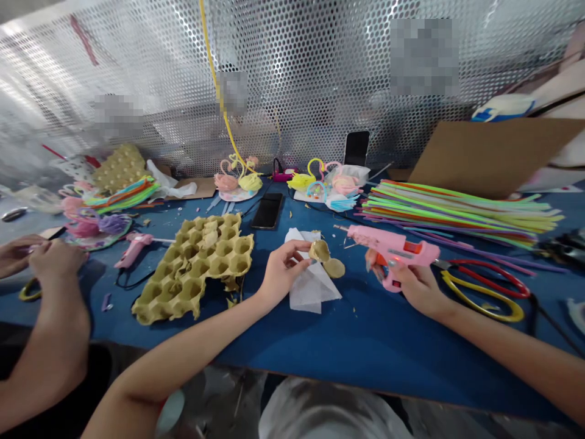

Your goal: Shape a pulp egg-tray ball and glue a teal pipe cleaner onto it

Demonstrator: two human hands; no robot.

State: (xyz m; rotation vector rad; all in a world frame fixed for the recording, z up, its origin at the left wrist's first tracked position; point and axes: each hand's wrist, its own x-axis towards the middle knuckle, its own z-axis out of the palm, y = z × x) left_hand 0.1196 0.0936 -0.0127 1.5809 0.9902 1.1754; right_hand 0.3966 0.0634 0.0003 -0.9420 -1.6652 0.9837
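Note:
Between thumb and fingers, my left hand (284,268) pinches a small egg-carton cup (319,250) over a folded white tissue (311,291). A round piece of the same tan cardboard (335,268) lies just below and right of the cup. Wrapped round its handle, my right hand (409,280) holds a pink glue gun (393,241), its nozzle pointing left toward the cup with a small gap between. A torn egg carton (201,259) rests left of my left hand. Red and yellow scissors (487,289) lie beside my right wrist.
Bundled pipe cleaners (457,210) lie back right, before a brown cardboard sheet (493,155). A phone (267,211) lies behind the carton; pipe-cleaner swans (237,181) stand farther back. At left, a co-worker's hands (55,262) work near another pink glue gun (134,249).

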